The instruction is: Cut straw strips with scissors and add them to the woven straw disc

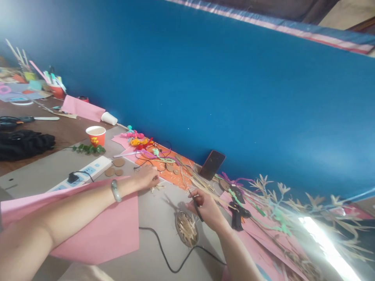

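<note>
My left hand, with a pale green bangle on its wrist, has its fingers curled down at the table by some straw-coloured scraps. Whether anything is between those fingers is hidden. In my right hand is a slim dark tool, pinched between thumb and fingers, its tip pointing up and left. Just below that hand lies an oval dish filled with pale dry strips. An orange sheet with scattered bits and small wooden discs lies beyond both hands.
Pink paper lies under my left forearm. A power strip and paper cup are at left. A phone leans on the blue wall. A black glue gun lies right; a black cable crosses the front.
</note>
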A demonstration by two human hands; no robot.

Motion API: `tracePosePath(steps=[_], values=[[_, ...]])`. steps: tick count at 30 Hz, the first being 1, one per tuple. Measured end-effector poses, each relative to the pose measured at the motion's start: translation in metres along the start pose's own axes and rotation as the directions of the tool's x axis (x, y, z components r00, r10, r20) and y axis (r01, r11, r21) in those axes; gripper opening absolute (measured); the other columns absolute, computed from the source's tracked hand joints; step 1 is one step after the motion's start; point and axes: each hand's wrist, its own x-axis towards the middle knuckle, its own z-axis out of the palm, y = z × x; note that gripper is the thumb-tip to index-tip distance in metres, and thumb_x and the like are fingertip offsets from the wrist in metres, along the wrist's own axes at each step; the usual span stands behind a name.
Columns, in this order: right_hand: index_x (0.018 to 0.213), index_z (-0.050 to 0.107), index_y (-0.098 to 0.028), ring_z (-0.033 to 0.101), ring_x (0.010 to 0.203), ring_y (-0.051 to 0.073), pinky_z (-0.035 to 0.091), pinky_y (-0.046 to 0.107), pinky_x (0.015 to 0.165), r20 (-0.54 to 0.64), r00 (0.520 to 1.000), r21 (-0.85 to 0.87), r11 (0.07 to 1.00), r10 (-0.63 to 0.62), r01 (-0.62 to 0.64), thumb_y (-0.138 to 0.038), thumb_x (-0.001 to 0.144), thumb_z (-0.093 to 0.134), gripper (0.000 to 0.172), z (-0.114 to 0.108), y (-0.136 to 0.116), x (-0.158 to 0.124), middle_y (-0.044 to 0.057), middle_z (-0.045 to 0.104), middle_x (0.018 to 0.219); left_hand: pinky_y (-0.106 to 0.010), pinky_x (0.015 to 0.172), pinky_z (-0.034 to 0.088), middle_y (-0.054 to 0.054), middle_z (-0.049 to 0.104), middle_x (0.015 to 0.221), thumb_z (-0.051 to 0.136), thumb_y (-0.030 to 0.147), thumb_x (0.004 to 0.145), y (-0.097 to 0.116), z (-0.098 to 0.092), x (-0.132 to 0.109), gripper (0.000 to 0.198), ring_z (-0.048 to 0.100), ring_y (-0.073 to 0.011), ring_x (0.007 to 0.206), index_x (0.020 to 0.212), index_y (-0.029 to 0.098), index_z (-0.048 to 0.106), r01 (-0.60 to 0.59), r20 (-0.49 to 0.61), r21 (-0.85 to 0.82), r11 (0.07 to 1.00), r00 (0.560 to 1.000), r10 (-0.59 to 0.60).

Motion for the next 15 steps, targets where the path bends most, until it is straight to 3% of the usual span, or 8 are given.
tracePosePath(steps=[3, 6, 9, 15], values=[[0.081, 0.053, -0.018, 0.048, 0.051, 0.011, 0.037, 0.023, 0.052, -0.008, 1.000, -0.028, 1.000, -0.001, 0.001, -0.030, 0.063, 0.070, 0.027, 0.001, 0.004, 0.002, -0.006, 0.055, 0.053, -0.033, 0.075, 0.036, -0.007, 0.062, 0.079, 0.056, 0.023, 0.070, 0.004, 0.006, -0.002, 0.010, 0.056, -0.0214, 0.077, 0.068, 0.017, 0.063, 0.008, 0.031, 0.140, 0.990, 0.999, -0.012], [0.082, 0.053, -0.018, 0.045, 0.049, 0.010, 0.035, 0.022, 0.051, 0.006, 1.000, -0.013, 1.000, 0.004, -0.004, -0.029, 0.063, 0.070, 0.027, 0.002, 0.006, 0.003, -0.006, 0.055, 0.054, -0.034, 0.076, 0.035, -0.007, 0.061, 0.081, 0.055, 0.019, 0.070, 0.008, 0.010, -0.004, 0.008, 0.055, -0.0219, 0.081, 0.068, 0.016, 0.062, 0.010, 0.044, 0.165, 0.986, 0.999, -0.017], [0.081, 0.053, -0.018, 0.045, 0.050, 0.009, 0.034, 0.022, 0.051, 0.014, 1.000, 0.001, 1.000, 0.023, -0.023, -0.028, 0.062, 0.072, 0.029, 0.004, 0.006, 0.003, -0.005, 0.055, 0.054, -0.033, 0.075, 0.034, -0.006, 0.060, 0.080, 0.050, 0.015, 0.072, 0.008, 0.013, -0.005, 0.012, 0.054, -0.0206, 0.081, 0.065, 0.016, 0.061, 0.020, 0.047, 0.119, 0.993, 0.999, -0.026], [0.083, 0.052, -0.018, 0.047, 0.050, 0.010, 0.036, 0.023, 0.051, -0.016, 0.999, 0.046, 0.998, 0.048, -0.047, -0.029, 0.063, 0.070, 0.029, 0.009, 0.008, 0.005, -0.003, 0.059, 0.057, -0.032, 0.081, 0.033, -0.003, 0.063, 0.075, 0.057, 0.024, 0.073, 0.011, 0.017, -0.007, 0.013, 0.055, -0.0191, 0.082, 0.065, 0.017, 0.065, 0.088, 0.095, -0.100, 0.991, 0.992, -0.078]])
